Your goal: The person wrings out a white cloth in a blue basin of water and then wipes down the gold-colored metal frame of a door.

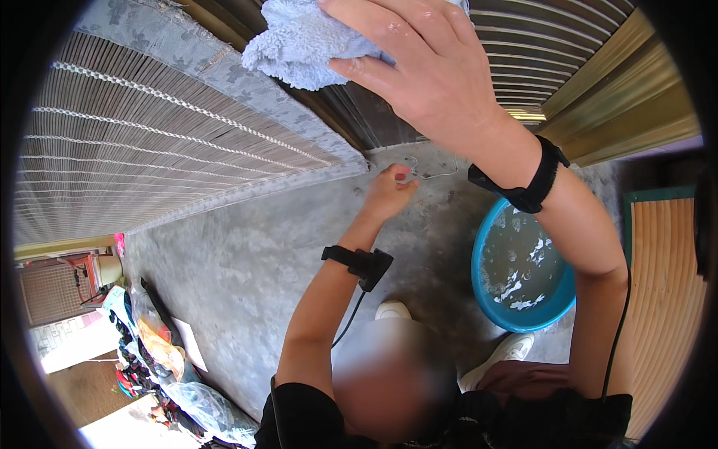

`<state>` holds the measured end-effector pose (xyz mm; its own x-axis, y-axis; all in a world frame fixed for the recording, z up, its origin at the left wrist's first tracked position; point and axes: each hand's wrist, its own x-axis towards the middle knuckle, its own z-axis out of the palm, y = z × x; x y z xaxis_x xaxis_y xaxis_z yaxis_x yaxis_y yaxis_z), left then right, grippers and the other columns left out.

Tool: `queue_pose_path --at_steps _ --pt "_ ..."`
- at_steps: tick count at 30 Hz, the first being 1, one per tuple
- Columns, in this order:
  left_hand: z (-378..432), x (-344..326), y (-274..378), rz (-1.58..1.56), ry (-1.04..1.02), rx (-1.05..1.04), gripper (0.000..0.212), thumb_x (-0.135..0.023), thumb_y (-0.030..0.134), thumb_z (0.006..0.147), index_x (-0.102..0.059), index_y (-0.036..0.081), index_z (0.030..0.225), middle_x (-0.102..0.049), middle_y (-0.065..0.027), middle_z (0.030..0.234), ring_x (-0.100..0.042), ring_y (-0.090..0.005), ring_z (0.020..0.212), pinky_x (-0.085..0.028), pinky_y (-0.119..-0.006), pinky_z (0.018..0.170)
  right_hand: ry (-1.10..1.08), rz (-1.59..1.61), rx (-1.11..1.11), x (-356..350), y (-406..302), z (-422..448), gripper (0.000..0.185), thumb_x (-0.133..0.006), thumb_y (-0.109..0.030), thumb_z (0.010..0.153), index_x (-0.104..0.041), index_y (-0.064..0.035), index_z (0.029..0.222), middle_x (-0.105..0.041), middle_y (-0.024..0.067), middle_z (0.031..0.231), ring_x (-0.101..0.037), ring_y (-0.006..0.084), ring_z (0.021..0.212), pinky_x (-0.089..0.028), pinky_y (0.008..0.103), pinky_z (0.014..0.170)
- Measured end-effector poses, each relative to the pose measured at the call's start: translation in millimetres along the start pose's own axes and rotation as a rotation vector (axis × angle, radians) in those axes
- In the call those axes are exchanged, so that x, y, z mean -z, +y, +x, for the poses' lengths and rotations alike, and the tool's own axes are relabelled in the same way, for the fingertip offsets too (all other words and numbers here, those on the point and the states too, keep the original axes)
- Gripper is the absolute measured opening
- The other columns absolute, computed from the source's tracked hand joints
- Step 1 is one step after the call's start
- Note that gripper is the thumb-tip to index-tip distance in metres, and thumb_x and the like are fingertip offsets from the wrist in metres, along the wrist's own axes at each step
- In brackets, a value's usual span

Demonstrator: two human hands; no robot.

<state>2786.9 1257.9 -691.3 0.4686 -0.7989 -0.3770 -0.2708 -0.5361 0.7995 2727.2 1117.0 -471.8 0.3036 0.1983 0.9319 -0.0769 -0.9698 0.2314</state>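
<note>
A light blue terry cloth (314, 47) is bunched under my right hand (432, 67), raised at the top of the view. Its fingers are spread over the cloth and look wet. Behind the cloth is a dark panel (359, 112) with a brown frame; whether the cloth presses on it I cannot tell. Lower down, my left hand (392, 191) hangs above the concrete floor with loosely bent fingers and nothing visible in it. Close by it, a thin white cord (440, 175) lies along the floor. Both wrists carry black straps.
A blue basin (478, 280) of cloudy, sudsy water stands below my right forearm. On the left hangs a woven slat blind (168, 129) with a grey fabric border. Ribbed wood (664, 280) stands at right. Plastic bags (207, 407) and cloth items lie at lower left.
</note>
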Motion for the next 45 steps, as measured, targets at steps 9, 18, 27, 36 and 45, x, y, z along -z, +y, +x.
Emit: queue_pose_path --at_steps 9,18,27,36,45 --pt "9 22 -56 -0.082 0.298 -0.044 0.037 -0.067 0.016 0.082 -0.055 -0.001 0.113 -0.064 -0.015 0.105 -0.065 -0.0201 0.084 -0.053 -0.032 0.07 -0.514 0.07 0.086 -61 -49 -96 0.036 -0.069 -0.021 0.071 -0.065 -0.0134 0.106 -0.048 -0.0075 0.139 -0.04 0.0114 0.129 -0.035 0.0312 0.098" --pt "6 10 -39 0.159 0.28 -0.078 0.038 -0.065 0.017 0.081 -0.053 0.005 0.116 -0.058 -0.0179 0.111 -0.064 -0.0317 0.086 -0.049 -0.045 0.08 -0.82 0.163 0.264 -83 -53 -167 0.04 -0.065 -0.025 0.07 -0.068 -0.0133 0.108 -0.046 -0.004 0.137 -0.039 0.0123 0.125 -0.033 0.0308 0.101" --pt "-1 -1 -26 0.141 0.193 -0.096 0.038 -0.064 0.016 0.082 -0.054 0.007 0.118 -0.058 -0.0154 0.115 -0.066 -0.0267 0.09 -0.05 -0.041 0.079 0.306 0.075 -0.166 -73 -4 46 0.012 -0.064 -0.018 0.075 -0.072 -0.0176 0.083 -0.056 -0.0154 0.122 -0.045 0.0064 0.118 -0.04 0.0297 0.09" --pt "4 -7 -51 0.331 0.233 -0.079 0.038 -0.068 0.019 0.079 -0.057 0.008 0.113 -0.056 -0.0155 0.113 -0.055 -0.0324 0.104 -0.046 -0.044 0.088 -0.648 0.04 0.328 -77 -35 -95 0.039 -0.062 -0.019 0.075 -0.069 -0.0132 0.113 -0.041 -0.0074 0.147 -0.038 0.0112 0.133 -0.032 0.0286 0.104" --pt "-2 -17 -47 0.342 0.232 -0.219 0.037 -0.068 0.02 0.079 -0.059 0.008 0.112 -0.055 -0.0162 0.113 -0.051 -0.0333 0.11 -0.043 -0.043 0.091 -0.96 0.193 0.319 -48 -12 -222 0.03 -0.06 -0.015 0.073 -0.075 -0.0097 0.098 -0.055 -0.0004 0.135 -0.042 0.0161 0.13 -0.03 0.0286 0.111"
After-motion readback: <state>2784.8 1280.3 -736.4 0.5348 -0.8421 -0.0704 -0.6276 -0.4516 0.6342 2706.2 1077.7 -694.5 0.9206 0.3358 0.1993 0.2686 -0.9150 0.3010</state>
